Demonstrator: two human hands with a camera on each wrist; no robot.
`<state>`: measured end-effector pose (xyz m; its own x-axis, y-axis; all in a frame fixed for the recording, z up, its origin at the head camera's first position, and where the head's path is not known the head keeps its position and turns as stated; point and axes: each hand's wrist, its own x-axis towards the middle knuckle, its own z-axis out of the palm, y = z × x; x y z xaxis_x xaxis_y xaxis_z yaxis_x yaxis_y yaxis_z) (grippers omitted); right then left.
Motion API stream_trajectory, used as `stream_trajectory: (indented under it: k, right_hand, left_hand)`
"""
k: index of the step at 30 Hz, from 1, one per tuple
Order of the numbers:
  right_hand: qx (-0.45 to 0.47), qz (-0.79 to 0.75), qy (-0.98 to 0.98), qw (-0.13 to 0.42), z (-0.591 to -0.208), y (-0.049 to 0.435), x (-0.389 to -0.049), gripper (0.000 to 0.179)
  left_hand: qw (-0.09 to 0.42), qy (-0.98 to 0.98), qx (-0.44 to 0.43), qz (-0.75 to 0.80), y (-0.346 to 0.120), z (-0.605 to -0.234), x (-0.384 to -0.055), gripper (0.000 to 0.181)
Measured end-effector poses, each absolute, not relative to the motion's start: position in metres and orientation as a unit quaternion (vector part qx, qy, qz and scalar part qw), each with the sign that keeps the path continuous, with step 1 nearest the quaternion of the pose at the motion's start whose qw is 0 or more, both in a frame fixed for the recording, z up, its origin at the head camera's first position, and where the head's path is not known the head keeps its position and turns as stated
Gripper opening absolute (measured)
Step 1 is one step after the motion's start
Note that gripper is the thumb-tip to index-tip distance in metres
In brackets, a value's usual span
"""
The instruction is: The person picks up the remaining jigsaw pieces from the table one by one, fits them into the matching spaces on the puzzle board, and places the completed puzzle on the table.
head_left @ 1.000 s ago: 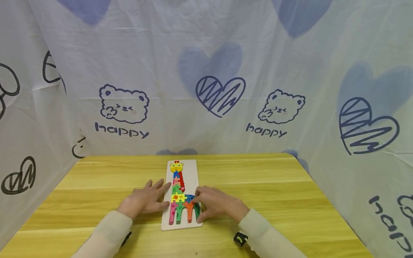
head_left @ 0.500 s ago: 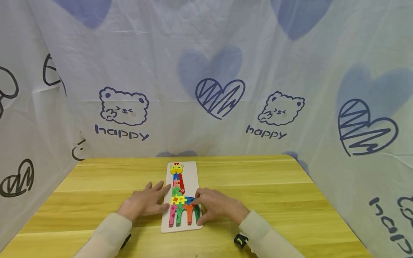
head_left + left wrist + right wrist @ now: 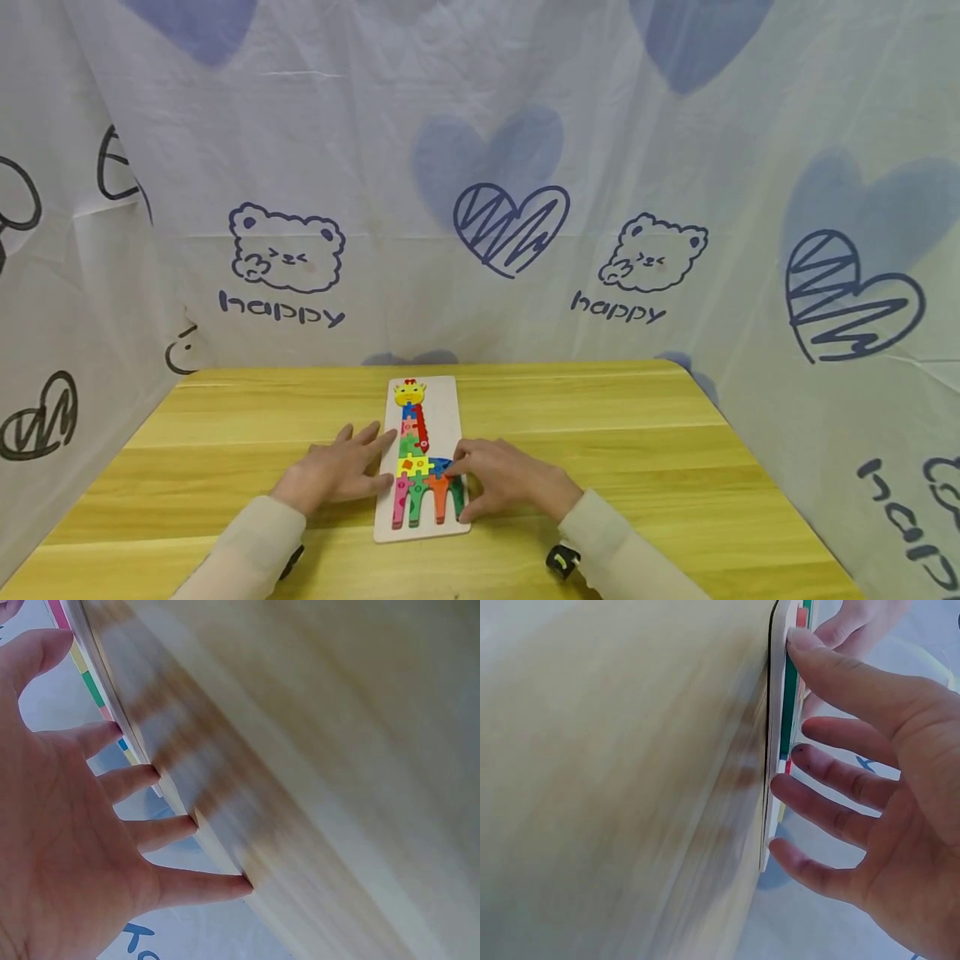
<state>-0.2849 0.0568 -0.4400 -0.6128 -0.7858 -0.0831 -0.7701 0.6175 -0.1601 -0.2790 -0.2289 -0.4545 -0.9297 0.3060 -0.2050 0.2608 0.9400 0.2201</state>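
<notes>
A giraffe puzzle [image 3: 415,466] of coloured pieces lies on a pale rectangular board [image 3: 442,408], head at the far end and legs nearest. My left hand [image 3: 333,471] is spread beside the board's left edge, thumb and index fingertips right at that edge. In the left wrist view its other fingertips [image 3: 247,883] reach down to the tabletop. At the board's right side, my right hand [image 3: 502,479] spans a dark green leg piece [image 3: 788,705], thumb at its foot and curved fingers toward its upper end. The right index fingertip lies over the blue body piece [image 3: 441,467].
The board rests on a yellow wood-grain table [image 3: 600,417]. A white cloth [image 3: 390,275] printed with hearts and bears hangs behind the table and along both sides. A small black device [image 3: 562,560] is at the right wrist.
The head view has shifted slightly, so the whole scene sits a little lower. Both hands and the puzzle hold the same positions relative to each other.
</notes>
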Motion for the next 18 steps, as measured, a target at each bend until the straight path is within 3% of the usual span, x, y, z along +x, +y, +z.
stream_trajectory:
  k: [18]
  right_hand:
    - [-0.432, -0.077, 0.895, 0.075, -0.4401, 0.0595, -0.2862, 0.056]
  left_hand:
    - [0.120, 0.978, 0.141, 0.098, -0.2293, -0.4536, -0.2800, 0.080]
